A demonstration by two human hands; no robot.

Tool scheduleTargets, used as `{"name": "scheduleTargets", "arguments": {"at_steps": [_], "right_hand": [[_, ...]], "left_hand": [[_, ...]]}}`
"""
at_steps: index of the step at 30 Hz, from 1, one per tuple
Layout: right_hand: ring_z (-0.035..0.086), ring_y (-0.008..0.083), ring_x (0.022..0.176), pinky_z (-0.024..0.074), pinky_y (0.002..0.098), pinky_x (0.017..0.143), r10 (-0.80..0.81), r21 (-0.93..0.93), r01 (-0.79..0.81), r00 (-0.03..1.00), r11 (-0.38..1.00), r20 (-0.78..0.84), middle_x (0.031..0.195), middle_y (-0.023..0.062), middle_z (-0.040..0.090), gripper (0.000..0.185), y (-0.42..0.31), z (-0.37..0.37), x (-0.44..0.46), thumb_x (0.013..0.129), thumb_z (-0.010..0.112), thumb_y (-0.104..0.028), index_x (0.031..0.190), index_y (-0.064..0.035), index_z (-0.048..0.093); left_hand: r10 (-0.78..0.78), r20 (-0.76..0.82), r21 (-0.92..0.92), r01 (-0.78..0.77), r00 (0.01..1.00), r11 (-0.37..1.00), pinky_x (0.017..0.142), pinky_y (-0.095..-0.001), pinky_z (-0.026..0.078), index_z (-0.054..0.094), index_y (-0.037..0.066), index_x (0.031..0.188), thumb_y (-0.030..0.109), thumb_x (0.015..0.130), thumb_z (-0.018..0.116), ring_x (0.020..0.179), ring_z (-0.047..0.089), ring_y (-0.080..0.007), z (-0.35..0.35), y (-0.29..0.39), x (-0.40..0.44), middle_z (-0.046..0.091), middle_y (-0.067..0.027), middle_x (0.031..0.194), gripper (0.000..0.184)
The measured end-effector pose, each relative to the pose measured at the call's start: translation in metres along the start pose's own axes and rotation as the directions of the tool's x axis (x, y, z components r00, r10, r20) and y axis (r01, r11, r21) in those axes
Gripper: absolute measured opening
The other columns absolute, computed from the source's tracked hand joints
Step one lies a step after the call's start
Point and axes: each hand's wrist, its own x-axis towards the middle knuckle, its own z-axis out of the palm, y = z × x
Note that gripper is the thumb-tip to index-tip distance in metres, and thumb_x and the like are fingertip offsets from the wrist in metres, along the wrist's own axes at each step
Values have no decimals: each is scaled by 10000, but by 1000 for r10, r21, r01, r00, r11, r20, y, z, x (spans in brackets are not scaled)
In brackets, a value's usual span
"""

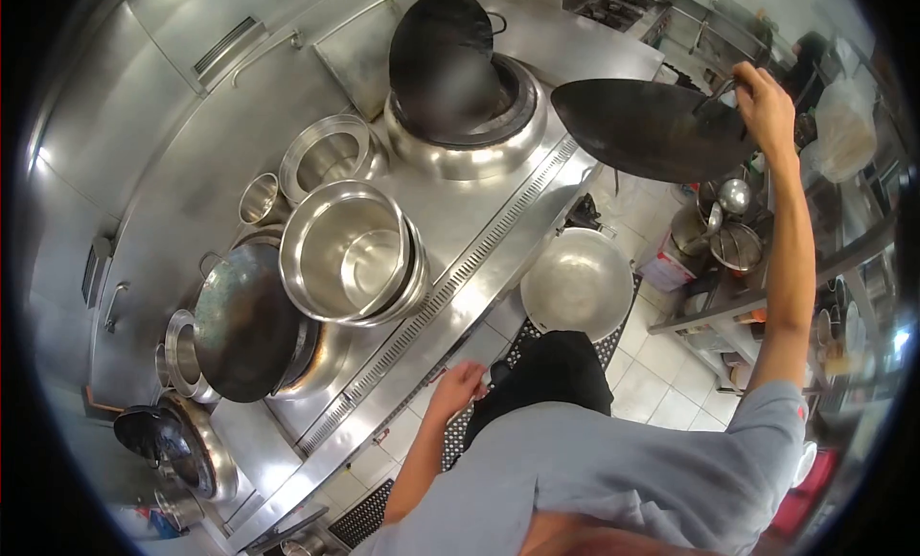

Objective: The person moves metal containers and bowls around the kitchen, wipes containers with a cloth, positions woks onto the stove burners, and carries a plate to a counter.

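Note:
Out to the right, my right hand [765,110] is raised and closed round the handle of a large dark wok [647,134]. The wok is tilted, hanging beyond the front edge of the steel range. My left hand [458,390] is low beside my dark-clothed leg, its fingers curled in with no object visible in them. A wide, light metal basin [578,283] is below the raised wok, in front of my legs. Another black wok [441,62] leans on the far round burner [465,158].
On the steel range [393,369] stand stacked steel pots [316,254], more pots behind, and a worn wok [244,316] at left. At right, a shelf rack [733,312] and a container with ladles [735,196] flank the tiled floor. A perforated black mat [364,513] lies below.

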Motion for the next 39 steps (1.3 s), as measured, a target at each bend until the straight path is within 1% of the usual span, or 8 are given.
{"name": "scheduleTargets", "arguments": {"at_steps": [4, 8, 14, 19, 25, 29, 32, 39], "right_hand": [[636, 292, 832, 493, 377, 714, 84, -4, -85, 994, 996, -64, 926, 63, 650, 220, 12, 22, 24, 820, 564, -152, 1033, -173, 614], [648, 269, 842, 498, 361, 728, 126, 27, -125, 991, 992, -34, 960, 41, 667, 223, 14, 56, 39, 814, 560, -143, 1026, -180, 616], [661, 212, 823, 502, 289, 738, 95, 199, -86, 995, 976, -39, 918, 78, 660, 277, 42, 76, 27, 751, 573, 45, 1001, -64, 620], [634, 177, 789, 489, 259, 735, 73, 254, -48, 994, 966, -87, 869, 89, 631, 389, 64, 92, 31, 674, 500, 175, 1005, 8, 618], [605, 163, 703, 462, 236, 641, -64, 363, 112, 988, 925, -141, 764, 77, 580, 389, 44, 143, 97, 606, 504, 169, 941, 3, 614], [617, 162, 703, 472, 237, 639, -105, 372, 237, 934, 897, -341, 768, 81, 607, 363, 23, 170, 144, 617, 544, 174, 925, 0, 626], [625, 162, 716, 481, 246, 642, -29, 436, 254, 888, 863, -460, 781, 89, 624, 355, 10, 183, 155, 625, 571, 175, 927, -1, 637], [602, 204, 653, 478, 311, 552, -88, 553, 330, 904, 765, -418, 709, 49, 582, 327, -58, 278, 134, 551, 629, 90, 832, -74, 658]], "left_hand": [[378, -5, -102, -377, 926, 921, 638, -250, 436, 569, -1, 969, 187, 974, 494, 669, 533, -103, 21, 91, 79, 593, -26, 722, 203], [411, -416, -248, -536, 811, 807, 664, -240, 427, 564, 6, 1032, 184, 985, 472, 701, 505, -87, 14, 192, 187, 593, -32, 814, 206], [185, -950, 46, -473, 251, 880, 961, -422, 412, 474, -100, 1176, 263, 953, 475, 1128, 532, -392, -103, 285, 417, 511, -291, 1247, 427], [200, -909, 180, -88, 366, 980, 933, -454, 431, 448, -101, 1189, 300, 937, 476, 1092, 545, -439, -203, 316, 491, 551, -331, 1156, 475], [131, -809, -29, -262, 573, 965, 739, -452, 462, 529, -93, 988, 304, 905, 562, 833, 618, -379, -246, 356, 493, 633, -285, 963, 407], [586, -743, 493, -329, 324, 806, 674, -444, 472, 613, -132, 940, 231, 828, 634, 780, 633, -329, -310, 450, 502, 659, -242, 902, 380], [360, -887, 268, -312, 289, 912, 714, -433, 480, 623, -149, 904, 195, 766, 650, 852, 643, -319, -290, 540, 442, 655, -265, 962, 371], [501, -849, 474, -178, 168, 863, 614, -420, 464, 632, -136, 876, 164, 785, 634, 735, 617, -252, -319, 625, 287, 652, -191, 855, 313]]}}
